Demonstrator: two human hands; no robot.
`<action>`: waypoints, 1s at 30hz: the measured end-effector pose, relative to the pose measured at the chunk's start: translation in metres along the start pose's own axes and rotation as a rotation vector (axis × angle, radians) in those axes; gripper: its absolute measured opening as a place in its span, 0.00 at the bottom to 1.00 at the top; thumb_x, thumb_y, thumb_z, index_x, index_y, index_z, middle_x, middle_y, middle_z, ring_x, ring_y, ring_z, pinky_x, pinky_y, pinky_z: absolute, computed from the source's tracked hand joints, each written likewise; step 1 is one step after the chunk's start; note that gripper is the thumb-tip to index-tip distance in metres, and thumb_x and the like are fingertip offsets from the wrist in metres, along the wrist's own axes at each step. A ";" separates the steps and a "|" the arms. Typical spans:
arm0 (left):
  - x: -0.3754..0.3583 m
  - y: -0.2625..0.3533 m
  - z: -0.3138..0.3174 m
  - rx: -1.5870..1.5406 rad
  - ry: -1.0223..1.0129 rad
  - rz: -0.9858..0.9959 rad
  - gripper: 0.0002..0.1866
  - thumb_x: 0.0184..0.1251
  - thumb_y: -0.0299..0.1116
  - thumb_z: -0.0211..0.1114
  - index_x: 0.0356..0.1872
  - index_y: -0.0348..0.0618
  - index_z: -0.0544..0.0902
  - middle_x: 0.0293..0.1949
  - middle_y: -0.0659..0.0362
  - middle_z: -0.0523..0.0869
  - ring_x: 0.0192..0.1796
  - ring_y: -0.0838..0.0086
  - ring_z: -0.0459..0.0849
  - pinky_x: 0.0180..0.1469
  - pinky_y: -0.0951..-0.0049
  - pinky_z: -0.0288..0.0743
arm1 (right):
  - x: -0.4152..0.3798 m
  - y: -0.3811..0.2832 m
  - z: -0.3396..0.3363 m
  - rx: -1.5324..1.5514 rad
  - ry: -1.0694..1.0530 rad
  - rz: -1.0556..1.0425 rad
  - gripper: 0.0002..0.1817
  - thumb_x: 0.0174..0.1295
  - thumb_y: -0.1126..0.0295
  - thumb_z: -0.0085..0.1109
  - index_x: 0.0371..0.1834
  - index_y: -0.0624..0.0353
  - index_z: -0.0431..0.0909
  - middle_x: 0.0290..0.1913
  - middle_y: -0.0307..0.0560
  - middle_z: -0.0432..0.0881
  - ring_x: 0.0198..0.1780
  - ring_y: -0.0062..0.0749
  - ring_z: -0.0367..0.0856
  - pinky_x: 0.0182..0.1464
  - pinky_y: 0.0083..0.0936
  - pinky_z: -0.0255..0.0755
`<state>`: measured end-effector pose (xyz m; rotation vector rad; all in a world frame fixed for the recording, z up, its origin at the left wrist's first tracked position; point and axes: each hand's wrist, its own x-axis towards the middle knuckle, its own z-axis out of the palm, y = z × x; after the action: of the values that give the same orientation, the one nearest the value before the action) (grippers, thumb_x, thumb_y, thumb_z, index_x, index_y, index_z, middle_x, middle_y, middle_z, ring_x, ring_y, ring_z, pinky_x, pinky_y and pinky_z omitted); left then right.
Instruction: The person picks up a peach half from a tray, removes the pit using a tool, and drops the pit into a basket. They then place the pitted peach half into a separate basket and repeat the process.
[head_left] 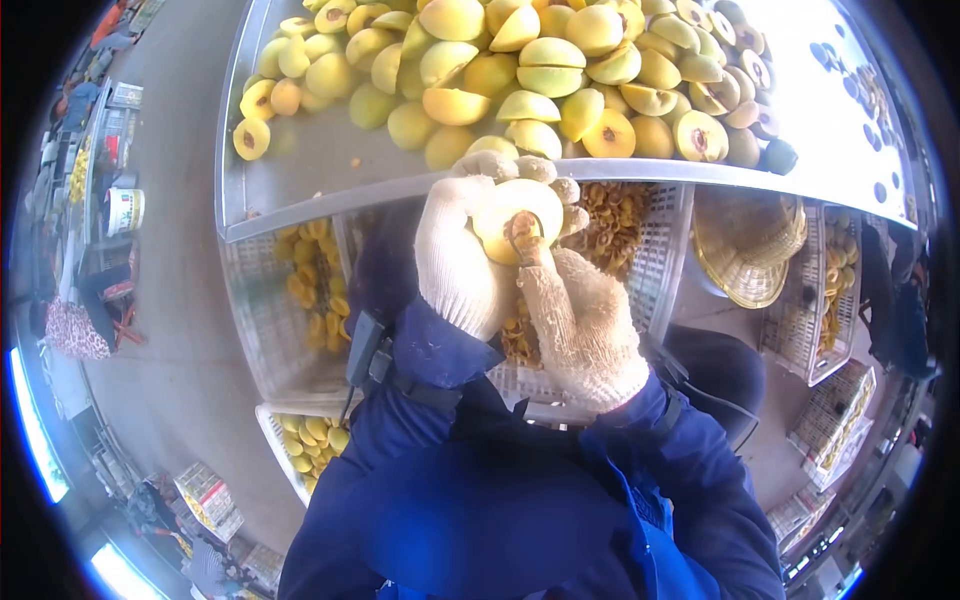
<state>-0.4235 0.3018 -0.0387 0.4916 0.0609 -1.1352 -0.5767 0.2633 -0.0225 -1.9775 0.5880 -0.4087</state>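
My left hand [460, 255], in a pale knitted glove, holds a yellow fruit half [492, 222] with its cut face up, fingers curled round the far edge. Pressed to the brown centre of that half is the tip of my right hand [585, 330], in a dirtier, brown-stained glove. Its fingers are closed round something small, mostly hidden at the fruit's centre. Just beyond both hands runs the metal rim of a table [400, 188], and on it lies a large heap of yellow-green fruit halves [550, 80].
Below the table edge stand a crate of fruit halves [315, 290] at left and a crate of brown scraps [615, 225] under my hands. A woven basket [750, 260] and more crates [835, 410] are at right. People sit at far left.
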 end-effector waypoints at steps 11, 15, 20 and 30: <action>-0.005 -0.005 -0.001 0.321 0.142 0.065 0.26 0.83 0.52 0.54 0.46 0.35 0.83 0.46 0.42 0.89 0.48 0.45 0.90 0.52 0.45 0.88 | 0.009 -0.004 -0.006 0.299 -0.248 0.309 0.22 0.84 0.63 0.56 0.70 0.69 0.77 0.38 0.49 0.85 0.33 0.40 0.86 0.31 0.39 0.79; 0.001 -0.005 -0.014 0.405 -0.172 0.123 0.34 0.89 0.61 0.50 0.40 0.36 0.84 0.40 0.40 0.89 0.39 0.43 0.89 0.42 0.49 0.85 | -0.004 0.022 -0.004 1.374 -0.328 0.793 0.23 0.87 0.53 0.52 0.55 0.65 0.83 0.31 0.44 0.85 0.22 0.29 0.79 0.27 0.31 0.74; -0.002 0.004 0.000 0.408 -0.338 -0.045 0.26 0.88 0.48 0.60 0.37 0.31 0.87 0.37 0.44 0.90 0.37 0.59 0.89 0.42 0.63 0.85 | -0.011 0.013 0.004 1.578 -0.236 0.696 0.31 0.86 0.44 0.50 0.40 0.62 0.85 0.22 0.40 0.80 0.16 0.25 0.70 0.24 0.23 0.68; -0.017 0.019 0.025 1.009 -0.031 -0.249 0.27 0.89 0.48 0.60 0.35 0.33 0.90 0.32 0.54 0.91 0.36 0.74 0.88 0.42 0.73 0.79 | -0.011 0.021 -0.028 0.921 -0.485 0.649 0.30 0.86 0.45 0.53 0.39 0.63 0.88 0.26 0.44 0.84 0.28 0.30 0.83 0.35 0.29 0.77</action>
<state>-0.4195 0.3121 -0.0045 1.3860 -0.5163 -1.3733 -0.6050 0.2406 -0.0285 -0.8749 0.5475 0.1967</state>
